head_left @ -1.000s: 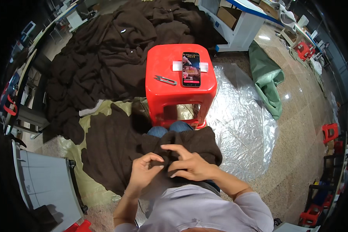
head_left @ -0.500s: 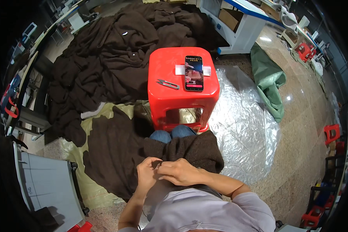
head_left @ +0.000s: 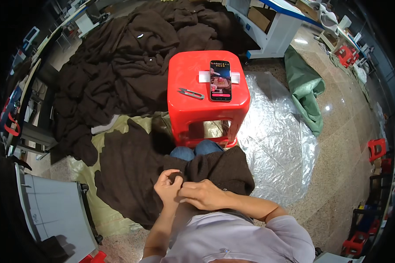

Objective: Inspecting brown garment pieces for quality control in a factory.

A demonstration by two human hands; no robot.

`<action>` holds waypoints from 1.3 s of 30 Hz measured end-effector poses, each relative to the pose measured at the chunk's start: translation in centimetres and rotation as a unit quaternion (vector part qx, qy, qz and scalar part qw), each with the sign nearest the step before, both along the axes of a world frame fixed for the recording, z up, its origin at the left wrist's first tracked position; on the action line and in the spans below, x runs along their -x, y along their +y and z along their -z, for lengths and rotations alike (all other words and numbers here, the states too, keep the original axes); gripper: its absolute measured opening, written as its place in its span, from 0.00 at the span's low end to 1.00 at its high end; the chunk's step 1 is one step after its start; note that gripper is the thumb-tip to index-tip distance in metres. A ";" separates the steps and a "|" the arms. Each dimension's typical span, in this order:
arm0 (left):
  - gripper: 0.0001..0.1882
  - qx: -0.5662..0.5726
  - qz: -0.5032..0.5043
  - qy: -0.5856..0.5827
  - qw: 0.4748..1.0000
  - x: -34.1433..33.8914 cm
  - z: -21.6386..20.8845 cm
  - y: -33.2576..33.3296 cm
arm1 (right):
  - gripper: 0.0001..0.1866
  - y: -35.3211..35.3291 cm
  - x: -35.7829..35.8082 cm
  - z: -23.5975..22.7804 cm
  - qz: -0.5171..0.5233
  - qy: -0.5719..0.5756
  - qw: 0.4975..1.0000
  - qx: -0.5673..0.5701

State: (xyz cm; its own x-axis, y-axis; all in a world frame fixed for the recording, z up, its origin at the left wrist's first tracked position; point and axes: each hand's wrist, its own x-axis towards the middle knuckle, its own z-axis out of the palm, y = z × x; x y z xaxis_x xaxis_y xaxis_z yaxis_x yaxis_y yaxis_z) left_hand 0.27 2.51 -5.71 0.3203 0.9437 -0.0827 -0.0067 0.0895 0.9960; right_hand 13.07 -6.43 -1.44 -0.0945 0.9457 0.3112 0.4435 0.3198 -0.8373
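Head view. Brown cloth (head_left: 232, 170): lower centre, edge beside plastic (head_left: 276, 144) at right. Left hand (head_left: 167, 188), right hand (head_left: 203, 194): curled narrow; holding what, I cannot tell. Stool (head_left: 184, 70): upper centre, well apart from both. Right: spread a second ago, now bent.

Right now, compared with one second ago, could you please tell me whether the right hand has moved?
Yes: the right hand has shifted left, judged against the stool.

- A garment workshop, it seems
- Brown cloth (head_left: 230, 168) up close, a big heap (head_left: 118, 72) beyond
- Snips (head_left: 191, 94) on a red stool (head_left: 182, 72)
- A blue-edged table (head_left: 274, 41)
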 end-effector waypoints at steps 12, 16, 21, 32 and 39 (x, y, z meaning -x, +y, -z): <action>0.05 0.165 0.227 0.016 0.960 2.2 -5.6 1.0 | 0.14 -3.2 0.4 -2.7 0.078 -0.030 0.987 -0.138; 0.03 0.258 0.222 -0.095 0.935 2.5 -6.1 -0.3 | 0.16 -2.6 0.7 -1.5 0.169 -0.026 0.969 -0.176; 0.06 0.238 0.202 -0.152 0.938 3.1 -5.6 -0.6 | 0.16 -1.8 0.7 -0.8 0.173 -0.066 0.961 -0.206; 0.07 0.163 0.161 -0.161 0.960 3.4 -4.9 -1.4 | 0.10 -1.6 0.6 -1.0 0.209 -0.140 0.950 -0.187; 0.08 0.021 0.243 -0.062 0.968 3.9 -4.2 -1.2 | 0.10 -0.2 -2.9 -1.8 0.027 0.188 0.963 0.191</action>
State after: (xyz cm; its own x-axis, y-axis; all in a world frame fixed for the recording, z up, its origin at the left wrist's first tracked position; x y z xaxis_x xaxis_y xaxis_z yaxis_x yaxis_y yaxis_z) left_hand -3.65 1.34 -1.50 0.7360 0.6751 -0.0499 -0.0733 0.1528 0.9855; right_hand 15.98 -6.61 0.37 0.0087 0.9982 -0.0585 0.0933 -0.0591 -0.9939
